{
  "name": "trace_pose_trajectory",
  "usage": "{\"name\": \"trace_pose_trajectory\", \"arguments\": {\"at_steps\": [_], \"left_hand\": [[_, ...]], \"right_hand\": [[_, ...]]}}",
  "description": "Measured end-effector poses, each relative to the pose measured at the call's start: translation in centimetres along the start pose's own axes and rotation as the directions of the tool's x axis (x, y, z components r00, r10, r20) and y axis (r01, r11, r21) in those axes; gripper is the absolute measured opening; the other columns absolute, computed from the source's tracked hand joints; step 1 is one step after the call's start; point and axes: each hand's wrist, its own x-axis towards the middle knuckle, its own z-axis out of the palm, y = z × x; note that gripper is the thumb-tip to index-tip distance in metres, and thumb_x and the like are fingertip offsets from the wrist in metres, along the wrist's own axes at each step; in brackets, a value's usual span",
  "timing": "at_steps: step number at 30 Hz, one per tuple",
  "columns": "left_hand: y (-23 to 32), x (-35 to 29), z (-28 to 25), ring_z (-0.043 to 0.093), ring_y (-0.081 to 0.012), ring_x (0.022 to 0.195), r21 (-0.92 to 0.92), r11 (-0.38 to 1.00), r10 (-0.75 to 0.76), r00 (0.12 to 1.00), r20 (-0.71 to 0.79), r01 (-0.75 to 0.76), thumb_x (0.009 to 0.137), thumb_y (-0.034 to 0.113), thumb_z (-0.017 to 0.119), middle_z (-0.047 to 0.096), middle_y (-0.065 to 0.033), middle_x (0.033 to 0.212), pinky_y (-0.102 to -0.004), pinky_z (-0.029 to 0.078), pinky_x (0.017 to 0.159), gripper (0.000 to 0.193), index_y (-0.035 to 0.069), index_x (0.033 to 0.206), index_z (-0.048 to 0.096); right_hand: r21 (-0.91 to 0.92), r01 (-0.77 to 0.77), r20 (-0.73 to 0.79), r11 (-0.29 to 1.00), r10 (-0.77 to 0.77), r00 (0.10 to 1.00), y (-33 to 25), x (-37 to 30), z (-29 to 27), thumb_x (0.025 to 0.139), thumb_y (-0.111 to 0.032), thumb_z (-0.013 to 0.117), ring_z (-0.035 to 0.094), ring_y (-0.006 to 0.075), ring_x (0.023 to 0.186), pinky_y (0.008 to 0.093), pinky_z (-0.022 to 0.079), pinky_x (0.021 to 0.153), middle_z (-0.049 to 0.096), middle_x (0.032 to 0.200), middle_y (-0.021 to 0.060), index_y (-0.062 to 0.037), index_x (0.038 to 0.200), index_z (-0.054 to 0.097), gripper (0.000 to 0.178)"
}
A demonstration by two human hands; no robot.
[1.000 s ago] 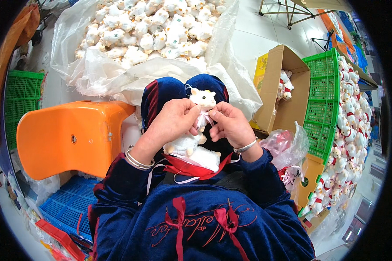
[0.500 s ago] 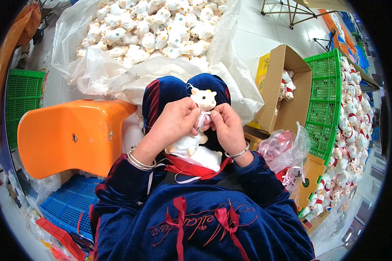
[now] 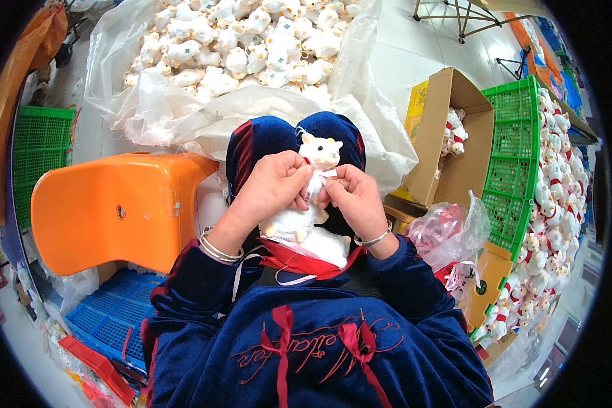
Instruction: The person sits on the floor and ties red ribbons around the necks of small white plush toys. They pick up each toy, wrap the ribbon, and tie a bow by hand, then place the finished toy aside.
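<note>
On my lap lies a white plush animal (image 3: 321,151) with small ears, dark eyes and a hanging loop at its head. A narrow pale ribbon (image 3: 317,181) runs round its neck. My left hand (image 3: 277,183) pinches the ribbon at the left of the neck, its fingers partly covering the toy's chest. From the other side, my right hand (image 3: 358,198) is closed on the ribbon with thumb and forefinger. Some of the ribbon is hidden behind the fingers. Below the hands, more white plush (image 3: 326,246) rests on a red cloth (image 3: 279,256) across my lap.
Ahead, a translucent plastic sack (image 3: 204,122) holds many white plush toys (image 3: 234,61). An orange stool (image 3: 109,211) stands left, above a blue crate (image 3: 112,309). At right are a cardboard box (image 3: 466,163), a green crate (image 3: 513,136), a clear bag (image 3: 449,234) and piled toys (image 3: 551,204).
The ribbon between my fingers has shifted, and a short end now sticks out toward my right hand. Both hands stay at the toy's neck. The whole view has moved slightly.
</note>
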Motion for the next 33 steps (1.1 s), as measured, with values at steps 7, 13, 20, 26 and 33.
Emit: {"name": "trace_pose_trajectory", "arguments": {"at_steps": [7, 13, 20, 26, 33], "left_hand": [[0.1, 0.2, -0.3, 0.067, -0.0103, 0.058, -0.034, 0.999, -0.026, 0.999, 0.02, 0.027, 0.104, 0.023, 0.058, 0.068, -0.0055, 0.072, -0.0231, 0.054, 0.052, 0.027, -0.002, 0.094, 0.063], [1.3, -0.1, 0.4, 0.067, -0.0093, 0.058, 0.155, 0.988, -0.024, 0.999, -0.022, 0.027, 0.104, 0.021, 0.06, 0.067, -0.0032, 0.07, -0.0222, 0.053, 0.051, 0.023, 0.001, 0.093, 0.061], [0.3, 0.2, 0.5, 0.068, -0.01, 0.058, 0.129, 0.991, 0.043, 0.998, -0.042, -0.038, 0.102, 0.017, 0.06, 0.069, -0.0071, 0.072, -0.0248, 0.054, 0.053, 0.02, -0.001, 0.095, 0.06], [0.5, 0.1, 0.3, 0.067, -0.0095, 0.059, 0.138, 0.99, 0.043, 0.999, -0.034, -0.038, 0.103, 0.017, 0.059, 0.068, -0.0059, 0.073, -0.0238, 0.054, 0.053, 0.019, -0.001, 0.096, 0.06], [-0.6, 0.2, 0.1, 0.068, -0.0103, 0.062, 0.066, 0.995, 0.072, 0.997, 0.022, -0.073, 0.104, 0.016, 0.057, 0.068, -0.007, 0.078, -0.0236, 0.056, 0.055, 0.018, -0.001, 0.099, 0.058]], "right_hand": [[-0.064, -0.095, -0.002, 0.993, 0.095, 0.995, -1.1, 0.3, -0.3, 0.095, -0.007, 0.065, 0.066, 0.0119, 0.064, 0.0246, 0.053, 0.059, 0.072, 0.08, 0.0104, 0.0064, 0.097, 0.064, 0.013], [-0.054, -0.063, 0.022, 0.997, 0.064, 0.998, -0.4, 0.5, -0.5, 0.096, -0.011, 0.07, 0.063, 0.008, 0.064, 0.0234, 0.05, 0.057, 0.072, 0.079, 0.0063, 0.0032, 0.094, 0.066, 0.015], [-0.288, 0.123, -0.062, 0.95, -0.147, 0.987, 1.2, 0.5, 0.3, 0.097, -0.011, 0.071, 0.058, 0.0017, 0.072, 0.0194, 0.046, 0.061, 0.066, 0.081, -0.0015, 0.0004, 0.097, 0.065, 0.013], [-0.335, 0.192, -0.051, 0.923, -0.221, 0.974, 0.4, -0.1, 0.8, 0.101, -0.013, 0.064, 0.056, 0.0027, 0.067, 0.0205, 0.044, 0.058, 0.063, 0.076, -0.0023, -0.0011, 0.093, 0.063, 0.014], [-0.305, 0.209, -0.099, 0.929, -0.249, 0.963, 0.9, 0.0, 0.9, 0.107, -0.017, 0.055, 0.052, 0.0042, 0.06, 0.0214, 0.043, 0.054, 0.061, 0.069, -0.0008, -0.0028, 0.089, 0.06, 0.024]]}}
